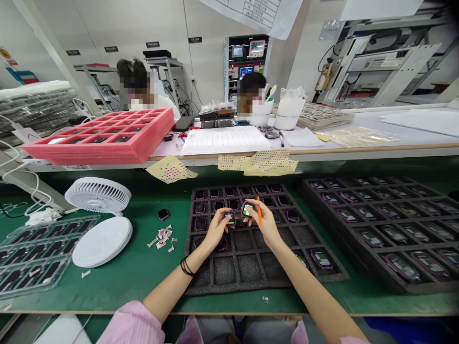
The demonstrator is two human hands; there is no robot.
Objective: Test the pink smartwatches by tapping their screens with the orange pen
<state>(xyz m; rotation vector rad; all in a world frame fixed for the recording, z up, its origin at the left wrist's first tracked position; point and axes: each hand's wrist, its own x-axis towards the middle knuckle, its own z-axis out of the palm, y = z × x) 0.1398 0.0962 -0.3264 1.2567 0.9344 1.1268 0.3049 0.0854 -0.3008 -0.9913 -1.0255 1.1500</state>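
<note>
My left hand point(216, 230) is closed on a square smartwatch case point(229, 218) with a lit screen, the thumb lying at its face. In my right hand point(266, 220) are a second lit smartwatch point(247, 209) and an upright orange stick point(259, 212), which looks like a pen or pry tool. Both hands are above a black foam tray point(229, 286). Dark-screened watches fill its back rows, and a watch with a lit screen point(322, 258) sits at its front right. My fingers hide part of the tray's middle.
Another foam tray point(353, 267) of lit watches stands right. Leftward are a lone watch point(163, 214), small paper tabs point(163, 236), a white fan point(100, 196) and a clear plastic tray point(60, 270). The shelf edge point(322, 155) bears a pink foam tray point(143, 153); two people sit beyond.
</note>
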